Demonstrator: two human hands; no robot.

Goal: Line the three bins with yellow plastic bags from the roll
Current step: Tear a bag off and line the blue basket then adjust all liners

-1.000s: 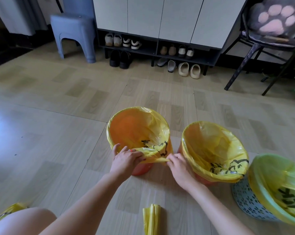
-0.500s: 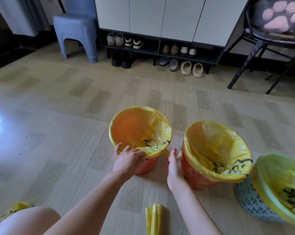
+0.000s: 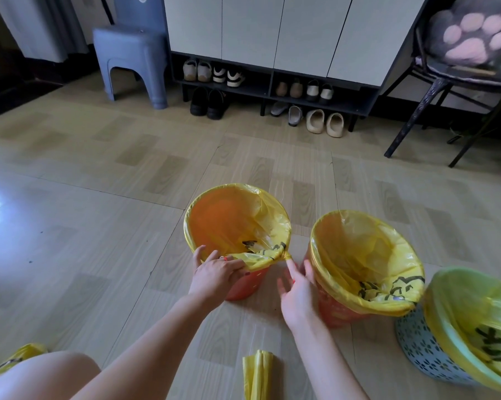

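Three bins stand on the floor, each with a yellow bag over its rim. On the left orange bin [image 3: 245, 285] my left hand [image 3: 214, 274] rests, fingers curled on the near fold of its yellow bag [image 3: 260, 259]. My right hand [image 3: 296, 290] hovers between this bin and the middle orange bin [image 3: 334, 310], fingers loose, a fingertip near the bag's twisted corner [image 3: 286, 256]. The pale blue patterned bin [image 3: 422, 350] stands at the right edge. The yellow bag roll [image 3: 258, 373] lies on the floor near me.
A blue plastic stool [image 3: 131, 53] stands at the back left. A shoe cabinet [image 3: 272, 39] with several pairs of shoes lines the far wall. A black chair [image 3: 433, 90] with a paw cushion is at the back right. My knee [image 3: 41, 376] shows at bottom left.
My right hand let go of the bag's edge on the left bin and dropped beside it, then rose toward the twisted corner. My left hand stayed on the rim fold.
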